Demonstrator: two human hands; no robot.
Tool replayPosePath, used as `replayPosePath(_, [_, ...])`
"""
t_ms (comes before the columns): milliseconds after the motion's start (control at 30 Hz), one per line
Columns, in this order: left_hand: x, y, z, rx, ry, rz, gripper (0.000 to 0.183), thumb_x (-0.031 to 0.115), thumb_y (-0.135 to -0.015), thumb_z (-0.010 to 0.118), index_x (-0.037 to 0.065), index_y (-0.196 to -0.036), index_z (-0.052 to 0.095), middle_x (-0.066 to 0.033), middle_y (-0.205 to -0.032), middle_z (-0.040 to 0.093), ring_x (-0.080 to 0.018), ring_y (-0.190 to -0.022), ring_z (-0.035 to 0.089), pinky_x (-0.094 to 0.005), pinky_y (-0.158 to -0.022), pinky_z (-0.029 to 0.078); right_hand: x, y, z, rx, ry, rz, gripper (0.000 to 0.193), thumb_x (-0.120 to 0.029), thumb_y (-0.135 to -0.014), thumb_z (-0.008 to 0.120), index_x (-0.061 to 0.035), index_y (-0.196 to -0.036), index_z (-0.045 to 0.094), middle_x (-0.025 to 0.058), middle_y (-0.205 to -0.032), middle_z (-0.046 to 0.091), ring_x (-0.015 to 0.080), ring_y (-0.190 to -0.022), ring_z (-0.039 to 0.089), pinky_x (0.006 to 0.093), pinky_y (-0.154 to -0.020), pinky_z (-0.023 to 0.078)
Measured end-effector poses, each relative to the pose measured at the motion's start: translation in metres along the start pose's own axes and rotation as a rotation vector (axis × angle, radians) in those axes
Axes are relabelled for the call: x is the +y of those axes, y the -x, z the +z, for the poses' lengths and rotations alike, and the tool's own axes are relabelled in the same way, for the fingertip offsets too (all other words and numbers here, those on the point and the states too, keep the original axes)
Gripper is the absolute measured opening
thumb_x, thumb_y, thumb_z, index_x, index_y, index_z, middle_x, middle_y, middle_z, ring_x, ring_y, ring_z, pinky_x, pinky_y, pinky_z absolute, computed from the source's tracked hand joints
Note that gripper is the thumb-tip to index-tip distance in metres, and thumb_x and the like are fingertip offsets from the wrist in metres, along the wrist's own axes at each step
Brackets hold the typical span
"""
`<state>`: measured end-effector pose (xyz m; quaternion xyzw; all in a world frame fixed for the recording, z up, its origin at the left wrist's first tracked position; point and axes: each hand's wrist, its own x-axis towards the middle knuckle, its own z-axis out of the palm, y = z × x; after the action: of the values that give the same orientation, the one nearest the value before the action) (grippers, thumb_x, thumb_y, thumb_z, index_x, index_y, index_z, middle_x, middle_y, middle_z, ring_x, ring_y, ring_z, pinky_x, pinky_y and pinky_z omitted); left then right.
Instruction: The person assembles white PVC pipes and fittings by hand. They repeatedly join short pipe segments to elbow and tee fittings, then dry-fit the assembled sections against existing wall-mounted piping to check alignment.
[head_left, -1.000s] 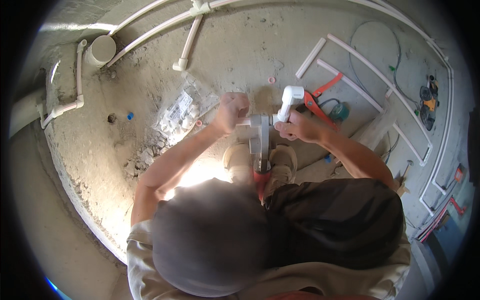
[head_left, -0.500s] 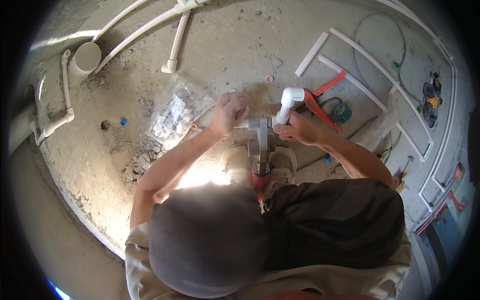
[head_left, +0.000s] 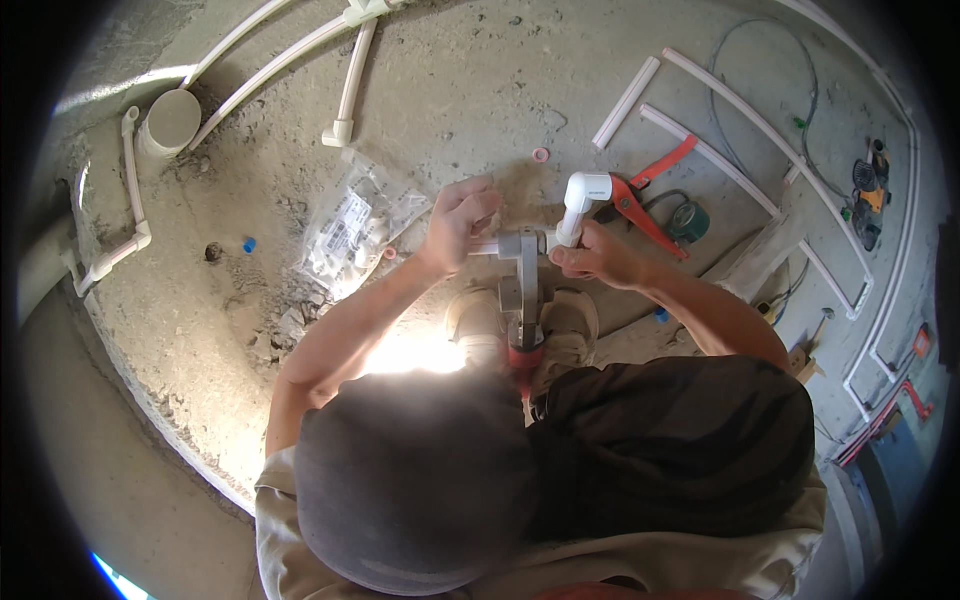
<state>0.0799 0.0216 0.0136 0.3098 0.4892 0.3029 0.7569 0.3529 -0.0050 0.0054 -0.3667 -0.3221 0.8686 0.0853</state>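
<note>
Between my shoes stands a pipe fusion welder (head_left: 527, 278) with a grey heating plate and a red body. My left hand (head_left: 460, 228) is closed round a white pipe with a pink stripe (head_left: 486, 248), whose end meets the left side of the heating head. On the other side, my right hand (head_left: 600, 256) grips a white elbow-pipe assembly (head_left: 586, 190). Its lower fitting sits against the heating head, and its upper elbow points right. My fingers partly hide both pieces.
Orange-red pipe cutters (head_left: 640, 210) and a green tape roll (head_left: 688, 222) lie right of my hands. A clear bag of white fittings (head_left: 350, 230) is at left. Cut pipes (head_left: 710, 160) lie at right; a capped upright pipe (head_left: 172, 122) stands far left.
The whole view has shifted slightly. Both hands keep their grips, with the pipe and the elbow assembly still against the welder's heating head.
</note>
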Motion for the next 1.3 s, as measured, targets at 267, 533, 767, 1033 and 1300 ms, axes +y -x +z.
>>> replayPosePath(267, [-0.005, 0.004, -0.004, -0.012, -0.038, 0.051, 0.019, 0.015, -0.095, 0.057, 0.006, -0.079, 0.057, 0.0031, -0.068, 0.045, -0.0079, -0.061, 0.040, -0.0284, -0.056, 0.031, 0.002, 0.005, 0.009, 0.243, 0.024, 0.085, 0.020, -0.026, -0.104, 0.072, -0.0111, -0.099, 0.060, -0.0072, -0.081, 0.049, 0.0041, -0.067, 0.041, 0.0224, -0.057, 0.035])
replayPosePath(533, [-0.016, 0.001, -0.010, 0.035, -0.238, 0.255, 0.013, 0.015, -0.092, 0.062, 0.003, -0.090, 0.066, 0.0029, -0.069, 0.050, -0.0087, -0.063, 0.047, -0.0296, -0.055, 0.035, -0.005, 0.002, 0.008, 0.164, 0.064, 0.010, 0.019, -0.024, -0.103, 0.071, -0.0074, -0.104, 0.061, -0.0061, -0.079, 0.052, 0.0043, -0.071, 0.048, 0.0246, -0.061, 0.039])
replayPosePath(767, [-0.005, 0.010, -0.014, 0.124, -0.162, 0.050, 0.027, 0.023, -0.105, 0.065, 0.004, -0.086, 0.059, -0.0028, -0.074, 0.055, -0.0113, -0.064, 0.050, -0.0292, -0.057, 0.038, 0.001, 0.005, 0.009, 0.268, 0.296, -0.191, 0.033, -0.031, -0.100, 0.076, -0.0010, -0.111, 0.065, 0.0038, -0.092, 0.067, 0.0126, -0.083, 0.059, 0.0339, -0.073, 0.050])
replayPosePath(1033, [0.031, 0.060, -0.012, -0.016, -0.313, -0.095, 0.013, 0.005, -0.098, 0.076, -0.002, -0.103, 0.065, -0.0070, -0.090, 0.071, -0.0108, -0.077, 0.063, -0.0268, -0.069, 0.051, -0.016, 0.015, 0.014, 0.277, 0.358, -0.174, 0.044, -0.020, -0.100, 0.077, 0.0019, -0.134, 0.060, 0.0062, -0.106, 0.067, 0.0121, -0.102, 0.063, 0.0307, -0.089, 0.051])
replayPosePath(1300, [0.020, 0.046, -0.030, -0.030, -0.182, -0.253, 0.014, 0.002, -0.094, 0.080, -0.003, -0.091, 0.067, -0.0071, -0.075, 0.068, -0.0086, -0.061, 0.059, -0.0253, -0.050, 0.043, -0.023, 0.015, 0.014, 0.262, 0.295, -0.067, 0.042, -0.017, -0.099, 0.077, 0.0030, -0.133, 0.062, 0.0050, -0.101, 0.067, 0.0109, -0.090, 0.064, 0.0285, -0.084, 0.053])
